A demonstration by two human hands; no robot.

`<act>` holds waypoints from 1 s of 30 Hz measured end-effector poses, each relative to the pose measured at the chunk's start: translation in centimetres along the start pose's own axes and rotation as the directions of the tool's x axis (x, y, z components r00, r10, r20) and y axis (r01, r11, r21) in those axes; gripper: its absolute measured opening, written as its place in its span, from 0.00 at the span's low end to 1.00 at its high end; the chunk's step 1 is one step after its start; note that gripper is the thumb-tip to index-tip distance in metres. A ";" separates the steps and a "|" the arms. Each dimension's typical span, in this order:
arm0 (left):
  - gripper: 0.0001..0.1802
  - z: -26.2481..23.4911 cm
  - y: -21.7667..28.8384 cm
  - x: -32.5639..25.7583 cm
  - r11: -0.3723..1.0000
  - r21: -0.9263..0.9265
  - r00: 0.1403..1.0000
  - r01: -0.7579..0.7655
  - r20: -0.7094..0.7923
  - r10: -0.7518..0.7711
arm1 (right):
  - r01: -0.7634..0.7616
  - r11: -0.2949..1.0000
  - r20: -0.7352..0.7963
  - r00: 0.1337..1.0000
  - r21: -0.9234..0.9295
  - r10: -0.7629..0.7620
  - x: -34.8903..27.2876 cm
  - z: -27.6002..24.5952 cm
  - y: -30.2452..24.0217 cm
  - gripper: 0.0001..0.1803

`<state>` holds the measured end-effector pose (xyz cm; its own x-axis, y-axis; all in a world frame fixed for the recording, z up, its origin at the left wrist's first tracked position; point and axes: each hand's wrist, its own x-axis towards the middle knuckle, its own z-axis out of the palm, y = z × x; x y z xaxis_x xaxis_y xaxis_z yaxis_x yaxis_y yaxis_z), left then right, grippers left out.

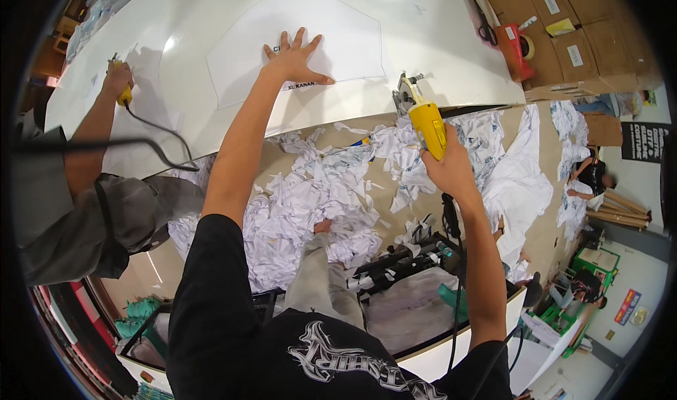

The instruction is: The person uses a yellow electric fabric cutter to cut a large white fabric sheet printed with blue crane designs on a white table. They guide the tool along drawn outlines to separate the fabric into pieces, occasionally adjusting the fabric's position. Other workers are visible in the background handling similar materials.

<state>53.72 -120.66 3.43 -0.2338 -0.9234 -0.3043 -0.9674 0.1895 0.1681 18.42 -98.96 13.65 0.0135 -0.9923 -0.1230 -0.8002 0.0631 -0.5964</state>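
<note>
My left hand [295, 63] lies flat with spread fingers on a large white pattern-shaped sheet [338, 33], which has a curved upper edge and some dark print. The sheet rests on a glossy white table [451, 40]; whether more layers lie beneath it I cannot tell. My right hand [455, 167] is wrapped round the yellow body of an electric rotary fabric cutter [429, 126]. Its round blade end points away from me, at the table's near edge, to the right of the sheet and apart from it. A dark cord [460, 287] runs down along my right forearm.
To the left, a co-worker's hand [116, 79] holds another yellow cutter [125, 95] with a black cord. Scissors [484, 28], a red tape dispenser [517, 54] and cardboard boxes [592, 54] stand at the right. White fabric scraps [303, 202] cover the floor by my feet.
</note>
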 end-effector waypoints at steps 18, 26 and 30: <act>0.77 -0.2 -0.3 -1.5 0.997 -0.033 0.997 -0.073 -0.019 0.072 | -0.037 0.999 -0.057 0.998 0.026 0.039 1.4 4.1 -1.0 0.38; 0.77 -0.2 -0.3 -2.0 0.995 -0.052 0.996 -0.086 -0.034 0.084 | -0.060 0.998 -0.068 0.996 0.019 0.061 2.3 4.3 -2.8 0.31; 0.77 0.1 -0.4 -2.1 0.993 -0.068 0.995 -0.094 -0.041 0.092 | -0.074 0.997 -0.069 0.995 0.029 0.076 2.8 4.7 -3.6 0.32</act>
<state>54.59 -118.75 3.93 -0.3173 -0.9150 -0.2491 -0.9322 0.2527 0.2590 24.14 -101.48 11.69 -0.0886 -0.9897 -0.1128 -0.7812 0.1393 -0.6086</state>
